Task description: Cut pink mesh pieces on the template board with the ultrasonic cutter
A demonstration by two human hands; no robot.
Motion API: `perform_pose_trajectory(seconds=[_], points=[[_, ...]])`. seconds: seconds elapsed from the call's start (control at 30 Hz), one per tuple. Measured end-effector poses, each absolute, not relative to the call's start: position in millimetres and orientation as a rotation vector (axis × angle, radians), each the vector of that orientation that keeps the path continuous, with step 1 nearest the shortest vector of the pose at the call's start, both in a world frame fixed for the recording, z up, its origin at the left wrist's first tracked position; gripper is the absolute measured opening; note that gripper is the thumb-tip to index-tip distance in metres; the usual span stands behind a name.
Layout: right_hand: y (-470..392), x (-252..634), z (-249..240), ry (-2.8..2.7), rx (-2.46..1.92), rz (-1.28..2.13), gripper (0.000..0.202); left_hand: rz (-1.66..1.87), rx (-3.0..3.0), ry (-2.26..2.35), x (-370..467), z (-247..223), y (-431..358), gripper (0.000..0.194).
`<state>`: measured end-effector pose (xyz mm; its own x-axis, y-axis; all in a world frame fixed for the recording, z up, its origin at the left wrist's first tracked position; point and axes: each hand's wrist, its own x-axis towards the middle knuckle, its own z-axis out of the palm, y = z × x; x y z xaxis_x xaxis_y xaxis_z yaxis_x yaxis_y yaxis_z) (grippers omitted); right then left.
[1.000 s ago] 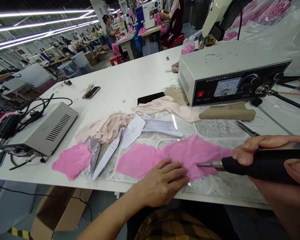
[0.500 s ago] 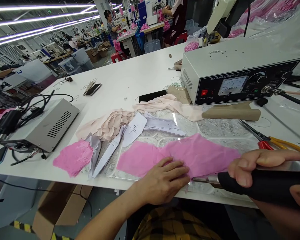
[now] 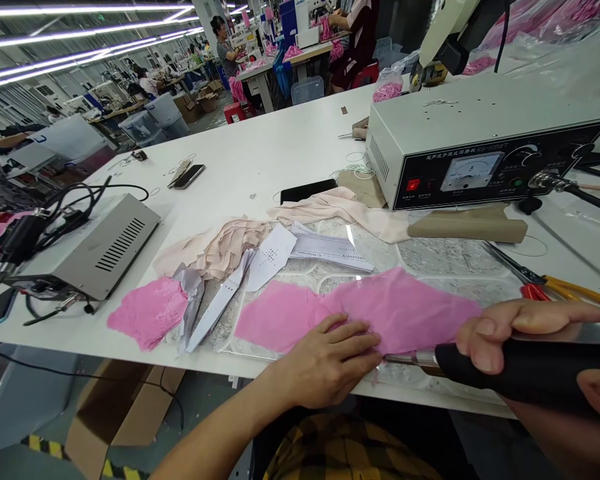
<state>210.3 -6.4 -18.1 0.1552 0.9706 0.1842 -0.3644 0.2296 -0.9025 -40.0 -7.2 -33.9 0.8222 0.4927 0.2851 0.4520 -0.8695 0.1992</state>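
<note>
A pink fabric piece [image 3: 400, 310] lies spread on a clear patterned mat [image 3: 455, 267] at the table's front edge. My left hand [image 3: 330, 360] rests on its lower edge, fingers stretched out and pressing the cloth flat. In my right hand [image 3: 510, 333] is an ultrasonic welding gun [image 3: 530, 377] with a thick black handle. Its thin metal tip points left and meets the fabric's lower edge, close to my left fingertips. Part of my right hand is cut off by the frame's right side.
Behind the fabric lie white paper patterns [image 3: 270, 257] and beige cloth [image 3: 230, 247]; a pink stack [image 3: 150, 310] sits left. A welder control box [image 3: 480, 140] stands back right, another grey box [image 3: 90, 247] left. Orange-handled scissors [image 3: 555, 287] lie near my right hand. Co-workers sit beyond.
The camera view has shifted very slightly. Both hands, the fabric and the welding gun stay in nearly the same position.
</note>
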Motion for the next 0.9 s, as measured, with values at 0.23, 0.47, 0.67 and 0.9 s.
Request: perform_pose_trajectory(seconds=[0.23,0.47,0.67,0.9], points=[[-11.4,206.5,-11.7,-0.990,-0.822,1.192,0.027,0.547,2.867,0.736,-40.6,-32.5,-6.1,0.028],[-13.8,207.7,-11.7,-1.107,-0.787,1.210,0.019,0.570,2.864,0.735,-40.5,-33.4,-7.1,0.028],[-12.3,207.6,-11.6,-1.119,-0.772,1.219,0.018,0.581,2.875,0.739,-40.1,-34.6,-7.3,0.027],[-11.2,205.5,-6.5,-1.160,-0.784,1.183,0.010,0.569,2.873,0.741,-41.0,-34.9,-7.0,0.027]])
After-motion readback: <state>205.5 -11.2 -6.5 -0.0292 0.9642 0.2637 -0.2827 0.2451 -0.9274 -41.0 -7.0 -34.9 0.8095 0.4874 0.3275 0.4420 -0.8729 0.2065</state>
